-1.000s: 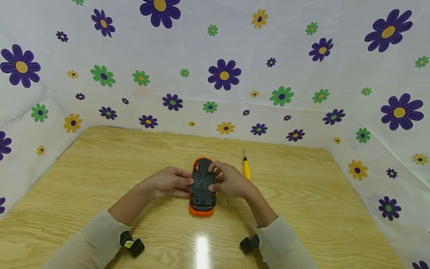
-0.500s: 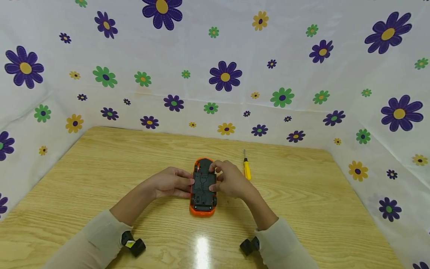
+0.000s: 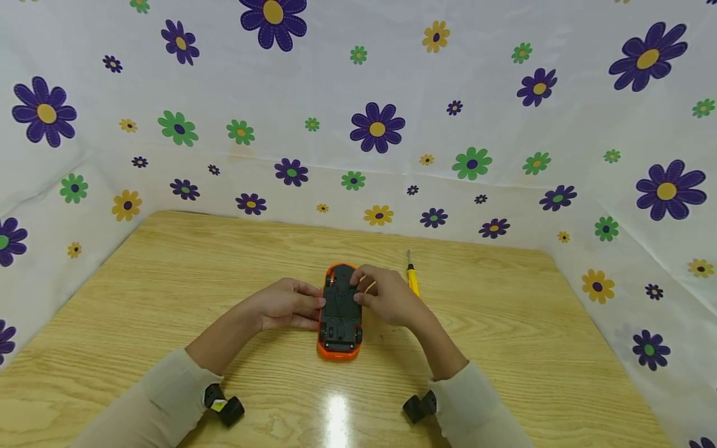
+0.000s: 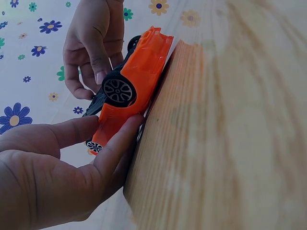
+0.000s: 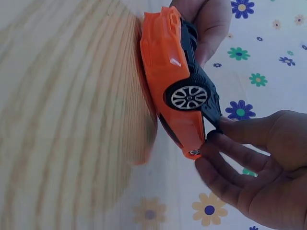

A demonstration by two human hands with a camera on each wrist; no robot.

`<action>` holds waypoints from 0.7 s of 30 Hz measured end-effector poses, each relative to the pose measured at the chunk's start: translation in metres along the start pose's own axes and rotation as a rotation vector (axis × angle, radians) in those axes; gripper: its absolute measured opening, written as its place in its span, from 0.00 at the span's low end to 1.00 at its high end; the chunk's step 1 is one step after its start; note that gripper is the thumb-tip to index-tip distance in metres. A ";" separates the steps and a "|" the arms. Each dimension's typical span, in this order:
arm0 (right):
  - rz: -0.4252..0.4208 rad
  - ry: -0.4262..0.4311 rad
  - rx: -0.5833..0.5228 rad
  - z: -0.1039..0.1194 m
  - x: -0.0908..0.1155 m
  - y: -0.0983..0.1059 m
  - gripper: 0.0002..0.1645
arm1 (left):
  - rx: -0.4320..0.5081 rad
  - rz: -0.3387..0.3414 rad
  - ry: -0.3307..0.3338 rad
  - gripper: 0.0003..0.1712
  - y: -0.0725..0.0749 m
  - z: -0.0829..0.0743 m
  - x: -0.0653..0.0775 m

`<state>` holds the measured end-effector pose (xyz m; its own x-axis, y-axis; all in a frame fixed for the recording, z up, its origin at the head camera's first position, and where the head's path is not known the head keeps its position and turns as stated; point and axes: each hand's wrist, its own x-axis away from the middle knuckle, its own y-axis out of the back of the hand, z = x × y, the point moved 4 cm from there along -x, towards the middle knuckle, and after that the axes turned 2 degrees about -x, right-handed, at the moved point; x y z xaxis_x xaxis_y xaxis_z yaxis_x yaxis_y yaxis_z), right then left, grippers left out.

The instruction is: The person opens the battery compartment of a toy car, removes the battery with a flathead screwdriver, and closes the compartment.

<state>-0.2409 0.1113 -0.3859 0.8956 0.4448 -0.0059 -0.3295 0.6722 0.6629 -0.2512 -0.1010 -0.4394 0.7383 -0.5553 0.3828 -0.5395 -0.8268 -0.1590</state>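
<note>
An orange toy car (image 3: 339, 355) lies upside down on the table, its black base (image 3: 338, 311) facing up. My left hand (image 3: 285, 305) holds the car's left side, thumb on the base's edge and fingers along the orange body, as the left wrist view shows. My right hand (image 3: 386, 295) is at the far right side of the car. In the right wrist view, the right thumb and index finger (image 5: 240, 148) pinch the black base's edge, and a gap shows between base and orange body there. Silver-spoked wheels (image 5: 189, 97) show on the side.
A screwdriver with a yellow handle (image 3: 412, 282) lies beyond my right hand, its tip pointing to the back. The wooden table (image 3: 224, 249) meets a white flowered cloth (image 3: 313, 149) at the back and sides. Both wrists wear black cameras (image 3: 228, 410).
My right thumb has slid forward along the car's edge, closer to the index finger. The right hand now overlaps the screwdriver handle's near end. The left hand keeps its hold.
</note>
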 end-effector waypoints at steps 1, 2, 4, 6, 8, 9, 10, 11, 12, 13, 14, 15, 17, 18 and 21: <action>-0.007 0.012 0.002 -0.001 -0.001 0.001 0.09 | -0.002 -0.001 0.000 0.25 0.000 0.000 0.000; -0.014 0.022 0.003 -0.002 -0.001 0.002 0.08 | -0.003 -0.002 -0.001 0.25 0.000 0.000 0.000; -0.025 0.040 -0.002 -0.004 -0.003 0.002 0.07 | 0.001 -0.004 0.003 0.26 0.000 0.000 0.000; -0.035 0.046 -0.021 -0.006 -0.004 0.001 0.08 | 0.002 -0.006 0.005 0.26 0.000 0.000 0.000; -0.041 0.049 -0.041 -0.007 -0.005 0.001 0.09 | 0.004 -0.006 0.005 0.26 0.000 -0.001 0.000; -0.041 0.052 -0.050 -0.007 -0.006 0.000 0.09 | 0.006 -0.007 0.005 0.26 0.000 -0.001 0.000; -0.042 0.052 -0.056 -0.007 -0.006 0.000 0.10 | 0.007 -0.009 0.004 0.26 0.000 -0.001 0.000; -0.042 0.058 -0.059 -0.007 -0.006 0.000 0.10 | 0.000 -0.004 -0.003 0.26 0.000 -0.001 0.000; -0.041 0.066 -0.060 -0.007 -0.006 0.000 0.10 | 0.002 -0.007 -0.002 0.26 0.000 -0.001 0.000; -0.040 0.069 -0.061 -0.007 -0.006 0.000 0.10 | 0.002 -0.007 -0.002 0.26 0.000 0.000 0.000; -0.040 0.071 -0.062 -0.006 -0.006 -0.001 0.10 | 0.003 -0.008 -0.001 0.26 0.000 0.000 0.000; -0.040 0.075 -0.062 -0.006 -0.006 -0.001 0.10 | 0.002 -0.008 -0.002 0.26 0.000 0.000 0.000; -0.043 0.083 -0.059 -0.006 -0.006 -0.001 0.10 | 0.002 -0.006 -0.001 0.26 -0.001 0.000 0.000; -0.043 0.084 -0.057 -0.006 -0.006 -0.001 0.10 | 0.006 -0.010 0.003 0.26 -0.001 0.000 0.000; -0.045 0.086 -0.056 -0.006 -0.006 -0.001 0.10 | 0.004 -0.008 0.001 0.26 -0.001 0.000 0.000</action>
<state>-0.2473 0.1115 -0.3911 0.8818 0.4608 -0.1010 -0.3075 0.7238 0.6177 -0.2512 -0.1003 -0.4394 0.7424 -0.5485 0.3846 -0.5320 -0.8316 -0.1591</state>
